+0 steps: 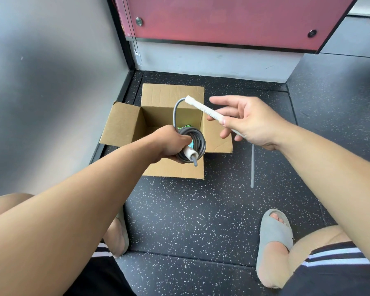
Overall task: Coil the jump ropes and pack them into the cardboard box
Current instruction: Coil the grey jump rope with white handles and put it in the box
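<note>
Head view, centre of the frame: an open brown cardboard box [171, 94] sits on the dark speckled rubber floor [201, 210], its four flaps spread outward. Something green and teal shows at its bottom, too hidden to identify.

Over the box's near side, the left hand [169, 144] is curled tightly round a coil of grey jump rope [195, 142] and a white foam handle [189, 152]. The handle's tip and a short grey stub point toward the lower edge of the frame.

From the coil a grey cord arcs up to a second white handle [202, 110], held slantwise above the box's right flap. The right hand [250, 122] pinches it between thumb and fingers, with the forefinger stretched out straight.

Below that hand, a loose grey strand [252, 167] runs down over the floor. Whether it hangs or lies flat cannot be told.

At lower right is a foot in a grey slide sandal [273, 238].
</note>
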